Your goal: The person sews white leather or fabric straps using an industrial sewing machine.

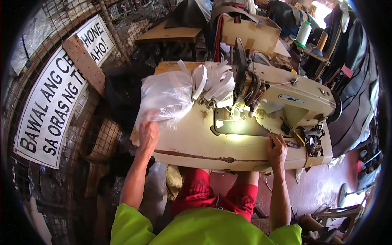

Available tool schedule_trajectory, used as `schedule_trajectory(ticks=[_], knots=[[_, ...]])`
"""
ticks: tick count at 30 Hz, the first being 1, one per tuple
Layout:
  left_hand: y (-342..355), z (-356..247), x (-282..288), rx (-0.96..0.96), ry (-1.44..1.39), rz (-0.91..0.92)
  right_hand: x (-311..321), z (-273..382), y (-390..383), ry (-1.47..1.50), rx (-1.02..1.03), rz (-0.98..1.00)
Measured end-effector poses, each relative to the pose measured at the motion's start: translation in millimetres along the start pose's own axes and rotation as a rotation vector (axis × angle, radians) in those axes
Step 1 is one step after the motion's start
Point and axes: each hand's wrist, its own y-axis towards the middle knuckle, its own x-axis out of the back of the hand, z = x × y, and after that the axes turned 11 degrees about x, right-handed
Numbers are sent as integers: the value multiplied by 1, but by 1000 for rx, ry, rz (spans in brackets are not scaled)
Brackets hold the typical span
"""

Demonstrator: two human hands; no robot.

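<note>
The left hand [148, 136] lies on the near left edge of the sewing table [192, 143], fingers curled into the lower hem of a clear plastic bag [165, 98]; it looks like a loose pinch on the film, though how firmly the fingers close on it I cannot tell. The bag sits heaped on the left part of the table, puffed and crinkled, and seems to hold white fabric. Out of its far right side spill flat white fabric strips [214, 81], fanning toward the needle area of the sewing machine [286, 102].

The right hand [277, 149] rests at the near right edge of the table, fingers bent over the rim below the machine head, holding nothing separate that I can make out.

As a judgement, the bag will be light, soft and slippery: thin film that slides over the worn tabletop and crumples under any grip. Taking it by a gathered fold near the mouth, or cupping it from beneath, should hold better than a pinch on a single layer. The strips look limp and likely to tangle or trail out.

Farther off, a cardboard box [249, 34] stands behind the machine, a pale thread cone [303, 32] to its right, and a white sign [57, 90] hangs on wire mesh at the left.
</note>
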Motion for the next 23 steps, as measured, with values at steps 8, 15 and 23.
schedule_trajectory(ticks=[8, 15, 23], knots=[[26, 18, -58, -523, 287, 154, -4, 3, 0, 33, 44, -80], [23, -11, -41, -383, 21, 144, 3, 0, -6, 55, 0, -74], [25, 6, -57, -23, 484, 398, 1, -1, -5, 48, 37, -106]])
